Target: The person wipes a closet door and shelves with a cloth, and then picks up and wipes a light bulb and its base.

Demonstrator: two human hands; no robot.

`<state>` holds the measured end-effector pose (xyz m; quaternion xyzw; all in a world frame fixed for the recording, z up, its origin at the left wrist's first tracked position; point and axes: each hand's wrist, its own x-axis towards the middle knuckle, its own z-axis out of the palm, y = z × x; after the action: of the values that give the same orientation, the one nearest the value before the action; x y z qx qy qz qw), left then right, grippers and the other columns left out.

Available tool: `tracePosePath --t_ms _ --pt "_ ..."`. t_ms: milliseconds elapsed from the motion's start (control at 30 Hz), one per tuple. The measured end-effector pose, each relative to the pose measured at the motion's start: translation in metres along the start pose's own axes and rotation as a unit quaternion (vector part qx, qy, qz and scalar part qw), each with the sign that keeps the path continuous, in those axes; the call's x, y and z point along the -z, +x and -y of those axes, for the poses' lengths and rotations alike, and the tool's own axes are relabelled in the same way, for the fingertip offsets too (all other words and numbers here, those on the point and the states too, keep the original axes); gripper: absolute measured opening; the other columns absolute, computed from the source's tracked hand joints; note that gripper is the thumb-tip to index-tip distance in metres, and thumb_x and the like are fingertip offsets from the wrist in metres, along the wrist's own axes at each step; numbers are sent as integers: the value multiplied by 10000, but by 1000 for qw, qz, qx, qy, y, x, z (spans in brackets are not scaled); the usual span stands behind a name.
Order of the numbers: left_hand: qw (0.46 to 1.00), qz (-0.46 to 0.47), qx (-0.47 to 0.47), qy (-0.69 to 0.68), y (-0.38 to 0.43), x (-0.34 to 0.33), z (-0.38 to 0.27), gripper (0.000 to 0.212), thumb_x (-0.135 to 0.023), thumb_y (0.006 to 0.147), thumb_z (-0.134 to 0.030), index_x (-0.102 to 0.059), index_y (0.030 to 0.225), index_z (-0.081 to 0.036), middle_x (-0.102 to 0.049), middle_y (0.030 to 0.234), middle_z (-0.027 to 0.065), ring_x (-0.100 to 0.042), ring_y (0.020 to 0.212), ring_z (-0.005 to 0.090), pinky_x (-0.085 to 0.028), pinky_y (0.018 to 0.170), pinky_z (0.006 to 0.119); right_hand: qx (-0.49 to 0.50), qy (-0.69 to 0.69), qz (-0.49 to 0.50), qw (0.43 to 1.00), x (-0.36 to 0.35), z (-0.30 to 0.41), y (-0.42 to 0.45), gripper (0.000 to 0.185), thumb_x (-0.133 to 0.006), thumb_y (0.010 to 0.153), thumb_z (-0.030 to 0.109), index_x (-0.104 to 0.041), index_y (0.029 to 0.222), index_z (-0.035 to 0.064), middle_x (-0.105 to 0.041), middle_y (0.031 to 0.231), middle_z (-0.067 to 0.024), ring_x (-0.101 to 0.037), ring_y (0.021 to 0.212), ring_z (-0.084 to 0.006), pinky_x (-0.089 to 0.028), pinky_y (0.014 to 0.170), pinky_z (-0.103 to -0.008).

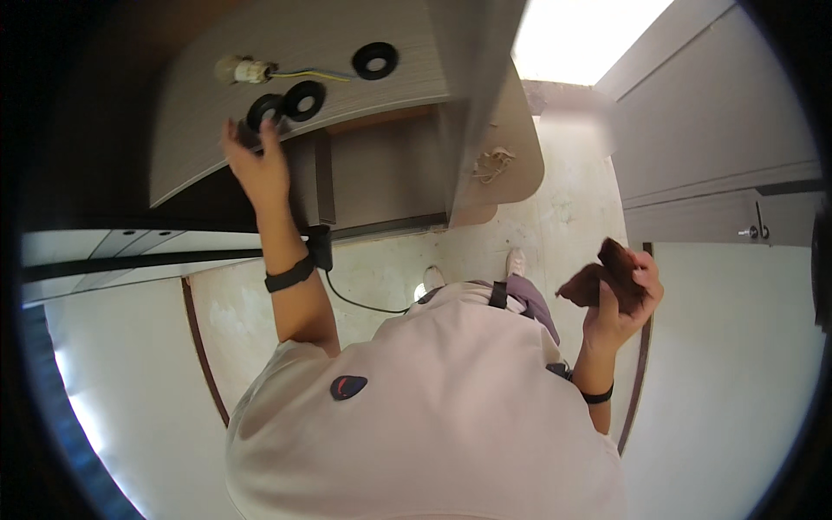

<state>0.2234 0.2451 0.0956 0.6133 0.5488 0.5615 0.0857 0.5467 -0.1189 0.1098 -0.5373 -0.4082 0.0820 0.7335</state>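
My left hand reaches to the shelf's front edge, thumb and fingers spread around the near side of a black ring. Whether the fingertips touch that ring is hard to tell. A second black ring lies right against it, and a third black ring sits farther right. Behind them, a light bulb in a white lamp holder rests on its side, with yellow and blue wires trailing from it. Off to the right, my right hand grips a crumpled dark brown cloth in the air.
The wood-grain shelf has an open compartment below it. An upright panel stands on its right, beside a rounded lower shelf holding tangled string. A cabinet door with a lock is at right. A black cable hangs near my waist.
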Motion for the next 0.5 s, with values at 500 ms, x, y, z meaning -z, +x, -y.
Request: tracePosePath --t_ms 500 --pt "895 429 -118 -7 -259 -81 -116 373 -665 844 -90 -582 1203 -32 -605 1177 194 -564 1100 400 -455 969 452 -48 44 97 993 107 -79 125 479 -642 800 -113 -464 1203 74 -499 1310 -150 -527 1166 -228 -469 987 -356"
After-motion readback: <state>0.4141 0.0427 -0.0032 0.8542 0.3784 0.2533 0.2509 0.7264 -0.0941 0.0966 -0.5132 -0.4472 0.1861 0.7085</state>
